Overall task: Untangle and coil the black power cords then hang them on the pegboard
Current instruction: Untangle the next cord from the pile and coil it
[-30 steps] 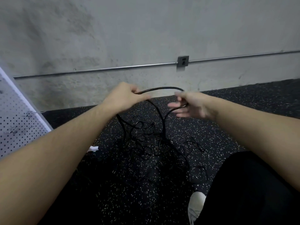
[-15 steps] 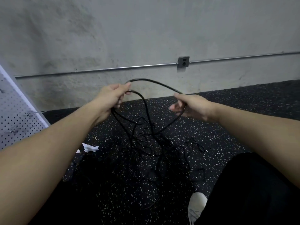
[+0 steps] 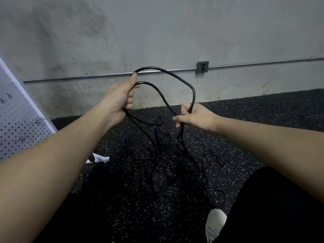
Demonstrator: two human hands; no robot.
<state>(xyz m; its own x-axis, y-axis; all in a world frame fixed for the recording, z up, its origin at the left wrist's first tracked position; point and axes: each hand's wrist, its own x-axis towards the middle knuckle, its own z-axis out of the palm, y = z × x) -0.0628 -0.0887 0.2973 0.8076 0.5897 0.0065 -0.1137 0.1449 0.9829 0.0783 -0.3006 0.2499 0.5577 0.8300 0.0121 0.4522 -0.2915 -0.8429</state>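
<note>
The black power cord (image 3: 177, 79) makes two loops in the air between the hands, and its free length drops to the tangle of cords (image 3: 168, 165) on the floor below them. The left hand (image 3: 119, 97) grasps the gathered loops; the right hand (image 3: 192, 116) pinches the strand that feeds in. To coil well, I think each new loop should match the others while the right hand slides gently, freeing knots. The pegboard (image 3: 21, 123) stands beyond the left forearm.

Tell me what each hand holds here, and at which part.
Both hold one black power cord: the left hand grips gathered loops at their left side, the right hand grips the loop's right-hand run. The rest hangs into the floor tangle.
</note>
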